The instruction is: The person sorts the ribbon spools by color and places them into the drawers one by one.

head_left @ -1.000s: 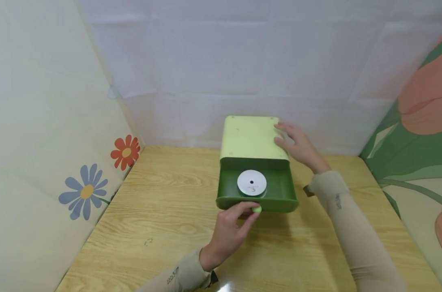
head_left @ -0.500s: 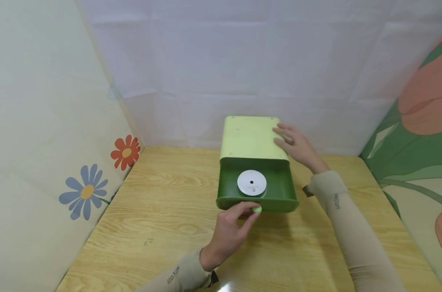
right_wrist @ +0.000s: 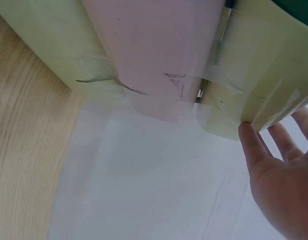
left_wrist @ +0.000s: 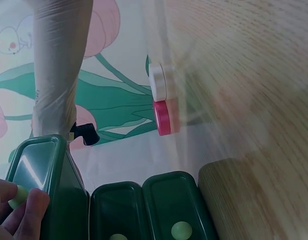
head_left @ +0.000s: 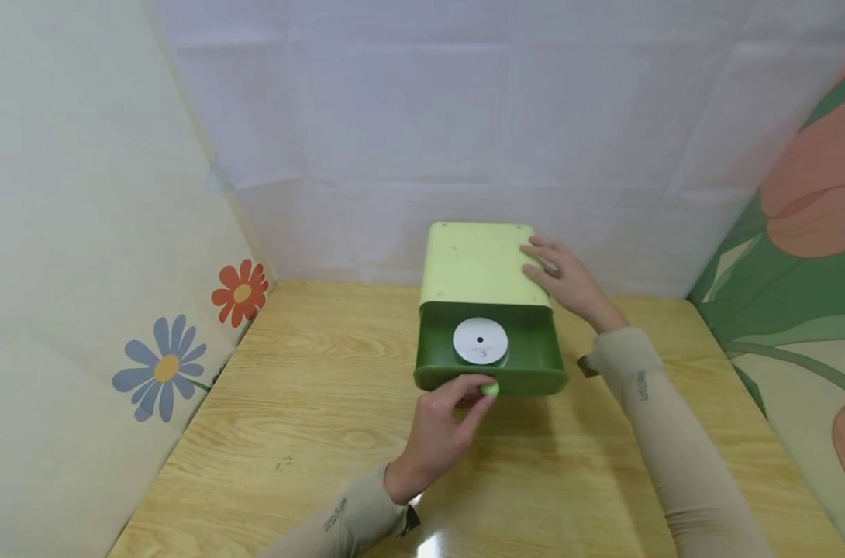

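Observation:
A small cabinet (head_left: 481, 263) with a light green top stands at the back of the table. Its dark green top drawer (head_left: 534, 349) is pulled out, and a white round disc (head_left: 480, 341) with a small centre hole and faint print lies inside. My left hand (head_left: 439, 430) pinches the drawer's light green knob (head_left: 491, 388) between thumb and fingers. My right hand (head_left: 569, 283) rests on the cabinet's right top edge with its fingers spread. The right wrist view has those fingertips (right_wrist: 246, 130) against the light green shell.
Below the open drawer, two more dark green drawer fronts (left_wrist: 171, 200) with round knobs are closed. A white roll (left_wrist: 157, 82) and a pink roll (left_wrist: 162, 118) show in the left wrist view. A white sheet (head_left: 394, 139) hangs behind the wooden table (head_left: 311, 403).
The drawer has slid a little way in, with the disc inside it and my left hand moving along on the knob. My right hand stays on the cabinet.

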`<state>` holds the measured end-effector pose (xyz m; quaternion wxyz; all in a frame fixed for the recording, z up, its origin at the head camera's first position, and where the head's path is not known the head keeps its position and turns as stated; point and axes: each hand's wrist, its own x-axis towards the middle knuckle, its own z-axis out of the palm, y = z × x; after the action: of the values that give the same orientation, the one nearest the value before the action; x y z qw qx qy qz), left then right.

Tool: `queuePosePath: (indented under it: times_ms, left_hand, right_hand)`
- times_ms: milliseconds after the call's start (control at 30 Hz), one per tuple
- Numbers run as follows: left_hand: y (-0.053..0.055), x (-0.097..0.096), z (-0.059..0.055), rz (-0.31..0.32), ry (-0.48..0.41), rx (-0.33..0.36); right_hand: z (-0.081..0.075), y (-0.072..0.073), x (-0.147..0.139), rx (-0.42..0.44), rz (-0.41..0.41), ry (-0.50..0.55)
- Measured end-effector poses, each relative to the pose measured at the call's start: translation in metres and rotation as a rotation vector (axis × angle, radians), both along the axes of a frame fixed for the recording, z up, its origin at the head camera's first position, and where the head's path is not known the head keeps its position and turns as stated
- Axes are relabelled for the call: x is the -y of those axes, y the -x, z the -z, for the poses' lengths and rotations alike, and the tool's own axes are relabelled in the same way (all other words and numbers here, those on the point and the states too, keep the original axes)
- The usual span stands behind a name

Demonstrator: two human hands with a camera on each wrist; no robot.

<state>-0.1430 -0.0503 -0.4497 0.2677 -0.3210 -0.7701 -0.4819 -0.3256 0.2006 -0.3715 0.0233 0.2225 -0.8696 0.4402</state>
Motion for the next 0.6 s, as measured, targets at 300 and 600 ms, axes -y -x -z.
queuePosePath:
  times_ms: [300,600]
  left_hand:
    - [0.012,-0.001,0.000,-0.013,0.008,0.004]
    - [0.025,-0.003,-0.005,-0.031,0.010,0.031]
  right_hand:
    - [0.001,0.000,0.000,0.009,0.000,0.023]
    - [-0.001,-0.001,0.000,0.015,-0.004,0.021]
